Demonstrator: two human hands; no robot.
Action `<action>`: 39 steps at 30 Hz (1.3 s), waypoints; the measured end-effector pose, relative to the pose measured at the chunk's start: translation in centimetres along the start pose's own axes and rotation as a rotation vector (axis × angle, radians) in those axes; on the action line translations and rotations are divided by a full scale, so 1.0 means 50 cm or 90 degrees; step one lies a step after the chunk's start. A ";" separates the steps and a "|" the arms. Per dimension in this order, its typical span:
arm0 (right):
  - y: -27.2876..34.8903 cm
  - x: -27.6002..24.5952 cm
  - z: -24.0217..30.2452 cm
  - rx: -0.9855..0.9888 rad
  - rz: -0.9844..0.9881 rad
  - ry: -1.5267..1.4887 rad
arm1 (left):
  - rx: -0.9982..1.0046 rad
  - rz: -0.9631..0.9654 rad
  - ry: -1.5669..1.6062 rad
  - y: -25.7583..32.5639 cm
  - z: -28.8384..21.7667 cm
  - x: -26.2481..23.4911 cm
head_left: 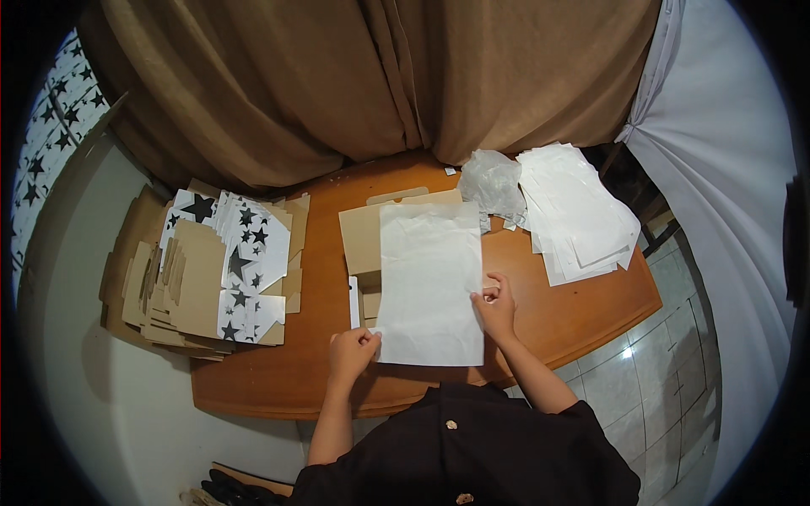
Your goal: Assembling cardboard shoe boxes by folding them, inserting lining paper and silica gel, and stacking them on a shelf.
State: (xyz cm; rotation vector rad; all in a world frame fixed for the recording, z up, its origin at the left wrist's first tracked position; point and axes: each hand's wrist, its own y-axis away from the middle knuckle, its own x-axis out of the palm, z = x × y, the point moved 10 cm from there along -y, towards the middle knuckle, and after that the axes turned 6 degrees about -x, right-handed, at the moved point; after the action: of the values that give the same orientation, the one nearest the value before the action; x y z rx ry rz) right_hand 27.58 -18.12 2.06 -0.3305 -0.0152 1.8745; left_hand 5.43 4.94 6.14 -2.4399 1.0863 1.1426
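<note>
A white sheet of paper (pixel 431 287) is stretched between my two hands, over an open cardboard box (pixel 359 232). My left hand (pixel 353 354) pinches the sheet's lower left edge. On its right edge, partway up, my right hand (pixel 496 305) pinches it between thumb and fingers. The paper has slight creases and covers most of the box. Part of the box's raised brown lid shows behind the sheet, and a strip of its inside shows to the left. The rest of the box is hidden.
Flattened cardboard boxes (pixel 198 282), some with black stars on white, are piled at the table's left. A stack of white sheets (pixel 574 211) lies at the right, beside crumpled clear plastic (pixel 492 185). Brown curtains (pixel 278 84) hang behind the wooden table (pixel 253 379).
</note>
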 end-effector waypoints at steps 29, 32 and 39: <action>-0.244 0.004 -0.157 0.090 0.088 0.428 | 0.653 0.478 -0.420 -0.130 -0.081 0.432; -0.300 0.031 -0.198 0.099 0.087 0.448 | 0.652 0.487 -0.392 -0.135 -0.088 0.430; -0.372 0.039 -0.186 0.147 0.041 0.650 | 0.233 0.798 -0.562 -0.191 0.010 0.348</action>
State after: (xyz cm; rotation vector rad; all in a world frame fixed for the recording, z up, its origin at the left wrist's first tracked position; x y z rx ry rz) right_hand 46.49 -11.63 -4.04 -1.0897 0.8962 1.5589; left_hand 19.21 2.66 -7.93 -0.5877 2.1572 1.7608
